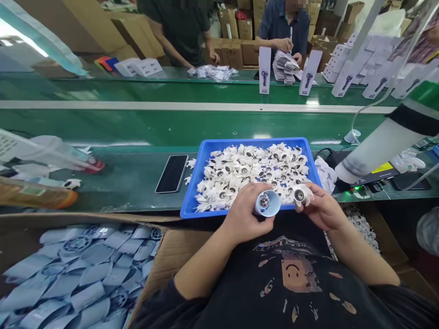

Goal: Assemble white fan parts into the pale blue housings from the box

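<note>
My left hand point(245, 214) is wrapped round a light-blue round plastic housing point(272, 209), its open end facing me with a small motor showing inside. Just to the right, my right hand point(322, 208) pinches a white fan impeller point(302, 195) with a dark-centred hub. The two parts are close together but apart. Both hands are over the near edge of a blue tray point(190, 201), which holds a heap of white impellers point(247, 169).
A cardboard box point(171, 256) of light-blue housings point(92, 269) stands at lower left. On the bench lies a phone point(172, 173); a green-capped clear tube point(384, 137) leans at right. Across the green conveyor point(171, 123), two people handle papers beside upright white boxes point(264, 71).
</note>
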A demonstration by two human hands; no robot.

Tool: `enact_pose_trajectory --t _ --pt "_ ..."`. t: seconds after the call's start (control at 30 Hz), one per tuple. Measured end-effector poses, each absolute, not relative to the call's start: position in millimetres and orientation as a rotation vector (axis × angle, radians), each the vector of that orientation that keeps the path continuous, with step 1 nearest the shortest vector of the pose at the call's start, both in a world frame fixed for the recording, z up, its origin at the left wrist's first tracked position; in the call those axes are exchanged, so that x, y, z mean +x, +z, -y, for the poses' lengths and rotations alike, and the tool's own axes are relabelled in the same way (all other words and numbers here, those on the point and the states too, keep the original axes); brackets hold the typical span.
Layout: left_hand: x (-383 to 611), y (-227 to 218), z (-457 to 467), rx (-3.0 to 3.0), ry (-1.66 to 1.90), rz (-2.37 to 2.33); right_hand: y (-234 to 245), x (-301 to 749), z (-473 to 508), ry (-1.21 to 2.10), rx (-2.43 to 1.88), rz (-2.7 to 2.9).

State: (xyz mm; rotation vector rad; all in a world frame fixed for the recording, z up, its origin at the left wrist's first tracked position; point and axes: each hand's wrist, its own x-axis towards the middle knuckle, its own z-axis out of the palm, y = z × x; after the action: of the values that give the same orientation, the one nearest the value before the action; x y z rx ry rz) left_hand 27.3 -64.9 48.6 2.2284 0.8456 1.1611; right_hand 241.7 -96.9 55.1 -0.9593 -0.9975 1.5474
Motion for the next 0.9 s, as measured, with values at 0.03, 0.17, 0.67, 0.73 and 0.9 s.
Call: enact_pose_trajectory --t 0.03,0.17,0.67,0.73,0.9 --pt "27 51 65 2.299 1.09 -0.9 65 240 99 1.507 -0.978 1.071" --pt "33 51 66 2.457 1.065 -0.925 99 225 105 0.864 -1.186 1.906" --pt "24 50 48 2.513 1.131 -1.067 95 234 106 0.364 -1.054 2.18" --pt "26 53 43 2.567 1.043 -1.022 85 233 109 0.275 -1.086 2.168" --pt "33 59 33 2.672 0.808 -0.763 65 237 112 0.027 -1.196 2.228"
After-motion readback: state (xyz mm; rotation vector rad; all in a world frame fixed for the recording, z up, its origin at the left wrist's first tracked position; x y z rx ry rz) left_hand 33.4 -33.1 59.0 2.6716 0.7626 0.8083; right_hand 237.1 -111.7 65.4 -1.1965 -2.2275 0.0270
